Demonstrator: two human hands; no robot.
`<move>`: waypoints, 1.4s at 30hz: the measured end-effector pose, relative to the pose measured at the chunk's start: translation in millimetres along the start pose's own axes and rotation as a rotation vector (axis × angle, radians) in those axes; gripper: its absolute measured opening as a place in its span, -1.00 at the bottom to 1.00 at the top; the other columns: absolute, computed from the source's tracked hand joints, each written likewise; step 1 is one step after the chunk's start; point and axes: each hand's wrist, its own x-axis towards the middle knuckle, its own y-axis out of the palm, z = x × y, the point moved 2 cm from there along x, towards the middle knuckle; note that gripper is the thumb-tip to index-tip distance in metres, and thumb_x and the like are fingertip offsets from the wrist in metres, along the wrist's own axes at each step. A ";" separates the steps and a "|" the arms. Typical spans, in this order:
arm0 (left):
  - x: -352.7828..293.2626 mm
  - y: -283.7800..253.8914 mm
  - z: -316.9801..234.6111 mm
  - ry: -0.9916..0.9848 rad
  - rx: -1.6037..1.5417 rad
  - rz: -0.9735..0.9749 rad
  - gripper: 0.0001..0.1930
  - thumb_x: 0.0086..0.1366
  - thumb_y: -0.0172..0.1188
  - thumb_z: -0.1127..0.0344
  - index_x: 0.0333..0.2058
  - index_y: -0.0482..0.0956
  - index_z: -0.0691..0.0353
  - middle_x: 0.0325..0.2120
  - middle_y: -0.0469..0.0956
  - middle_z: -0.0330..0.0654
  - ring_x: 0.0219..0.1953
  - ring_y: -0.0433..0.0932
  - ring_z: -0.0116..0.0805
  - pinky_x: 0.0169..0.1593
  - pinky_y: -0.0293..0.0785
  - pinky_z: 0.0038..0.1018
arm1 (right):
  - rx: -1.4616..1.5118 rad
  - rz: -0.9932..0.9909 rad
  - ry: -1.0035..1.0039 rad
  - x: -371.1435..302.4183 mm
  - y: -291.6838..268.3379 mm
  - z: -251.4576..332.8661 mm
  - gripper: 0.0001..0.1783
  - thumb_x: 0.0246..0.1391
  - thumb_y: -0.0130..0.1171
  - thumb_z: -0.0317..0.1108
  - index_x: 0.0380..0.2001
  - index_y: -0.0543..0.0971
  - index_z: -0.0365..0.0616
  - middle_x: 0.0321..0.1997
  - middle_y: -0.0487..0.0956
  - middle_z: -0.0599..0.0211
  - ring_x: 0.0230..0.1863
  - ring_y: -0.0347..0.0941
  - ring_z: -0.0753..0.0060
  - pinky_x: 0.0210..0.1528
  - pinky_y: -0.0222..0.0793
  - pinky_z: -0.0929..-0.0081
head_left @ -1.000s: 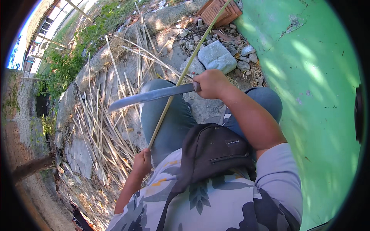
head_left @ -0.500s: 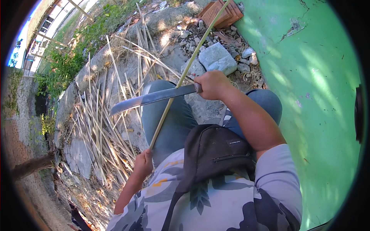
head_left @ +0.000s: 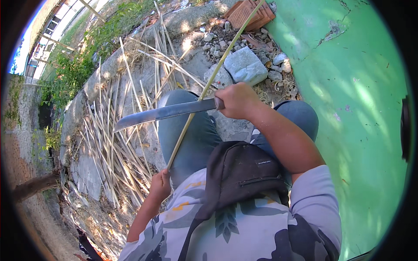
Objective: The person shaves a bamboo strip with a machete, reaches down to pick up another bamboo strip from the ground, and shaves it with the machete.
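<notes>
My right hand (head_left: 238,101) is closed around the handle of a machete (head_left: 163,114), whose long blade points left across my thigh. Beneath or against the blade runs a long, thin pale-green strip (head_left: 222,61), probably split bamboo, slanting from lower left up past the top edge. Its near end is gripped by my left hand (head_left: 161,185), beside my left hip. Blade and strip cross above my left knee. Exactly how the edge meets the strip cannot be made out.
Many cut pale strips (head_left: 117,152) lie heaped on the ground at left. Ahead are a whitish stone block (head_left: 245,65), rubble and stacked terracotta tiles (head_left: 248,15). A green painted floor (head_left: 357,130) spreads at right. A black bag (head_left: 244,172) rests on my lap.
The machete has slid a little to the left along with my right hand, still crossing the strip. My left hand keeps its hold, almost unmoved.
</notes>
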 end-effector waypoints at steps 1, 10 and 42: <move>-0.7 -1.2 -2.3 -0.001 -0.006 -0.010 -0.41 0.53 -0.24 -0.07 -0.44 0.43 0.37 -0.73 0.33 -0.04 -0.65 0.32 -0.19 -0.48 0.27 -0.24 | 0.004 0.007 -0.004 1.7 0.8 -3.0 -0.87 -0.13 0.24 -0.20 -0.47 0.64 0.06 -0.46 0.65 0.21 -0.34 0.63 0.05 -0.25 0.52 0.10; 1.4 1.2 -4.6 -0.025 -0.020 0.030 -0.39 0.53 -0.26 -0.11 -0.45 0.41 0.36 -0.71 0.35 -0.05 -0.63 0.32 -0.21 -0.46 0.29 -0.26 | -0.058 0.000 0.053 1.1 -7.7 -1.3 -0.87 -0.13 0.25 -0.20 -0.47 0.64 0.07 -0.47 0.65 0.25 -0.36 0.64 0.10 -0.23 0.52 0.12; 7.9 1.5 -19.5 0.042 0.070 -0.053 -0.45 0.53 -0.24 -0.01 -0.46 0.41 0.36 -0.71 0.36 0.07 -0.65 0.37 0.01 -0.48 0.28 -0.18 | 0.020 -0.005 0.353 2.8 -29.7 -58.3 -0.86 -0.17 0.27 -0.21 -0.44 0.65 0.10 -0.43 0.66 0.27 -0.35 0.62 0.07 -0.19 0.50 0.08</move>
